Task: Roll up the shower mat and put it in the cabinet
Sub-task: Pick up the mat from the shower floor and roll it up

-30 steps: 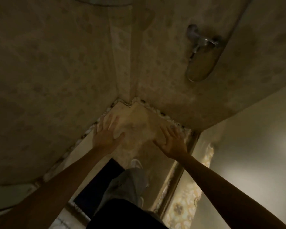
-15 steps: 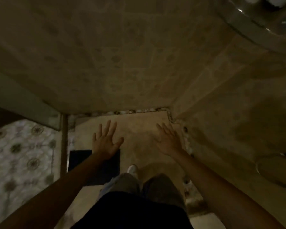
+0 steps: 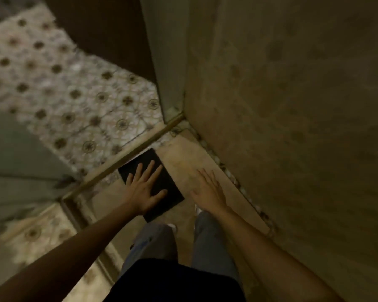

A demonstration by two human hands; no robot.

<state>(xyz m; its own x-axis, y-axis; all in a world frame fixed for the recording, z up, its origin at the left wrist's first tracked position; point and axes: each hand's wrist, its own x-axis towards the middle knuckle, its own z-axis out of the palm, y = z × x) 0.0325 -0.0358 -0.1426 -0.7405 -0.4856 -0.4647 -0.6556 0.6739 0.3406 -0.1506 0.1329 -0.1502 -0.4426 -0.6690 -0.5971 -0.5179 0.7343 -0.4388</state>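
Observation:
A dark rectangular shower mat (image 3: 169,189) lies flat on the beige shower floor, just inside the metal threshold. My left hand (image 3: 145,185) hovers over the mat with fingers spread, holding nothing; whether it touches the mat I cannot tell. My right hand (image 3: 208,189) is open too, stretched over the bare beige floor to the right of the mat. My legs and one white shoe show below the hands. No cabinet is in view.
A tiled shower wall (image 3: 292,105) rises close on the right, with a pebble strip (image 3: 231,177) along its base. The metal threshold (image 3: 127,158) runs diagonally; beyond it lies patterned bathroom floor (image 3: 70,90). A glass panel (image 3: 162,62) stands at the wall's end.
The view has swung round from the shower corner toward the threshold. The dark mat now lies under my left hand instead of behind it. Both hands stay open.

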